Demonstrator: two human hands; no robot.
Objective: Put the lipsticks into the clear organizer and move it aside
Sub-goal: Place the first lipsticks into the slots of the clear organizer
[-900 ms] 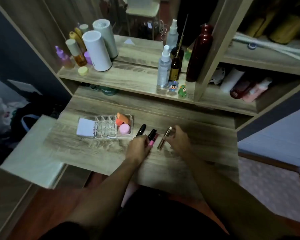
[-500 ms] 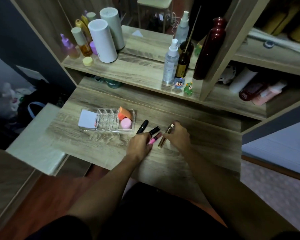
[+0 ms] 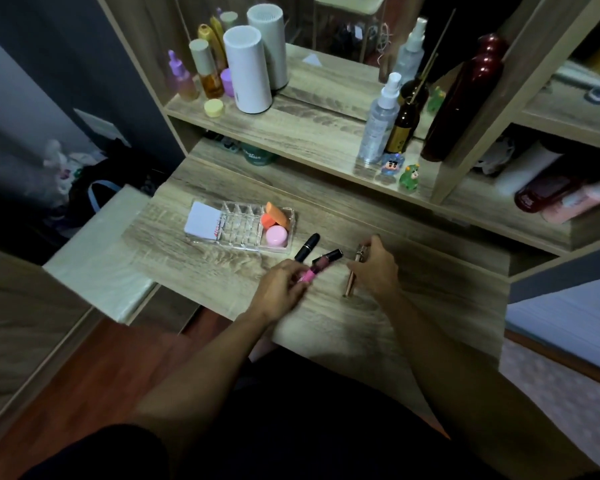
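Now left hand [image 3: 280,289] closed around pink lipstick [image 3: 321,266], black cap pointing to the shelf. Right hand [image 3: 374,268] half curled over gold lipstick [image 3: 352,275], fingertips touching it; real grip cannot tell. Black lipstick [image 3: 307,247] flat on desk [image 3: 430,306], just beside organizer [image 3: 239,225], with sponges in right compartment.

A wooden desk [image 3: 326,317] carries a clear organizer [image 3: 239,225]. Right of the organizer lie a black lipstick [image 3: 307,247], then a pink lipstick [image 3: 321,266], then a gold lipstick [image 3: 352,275].
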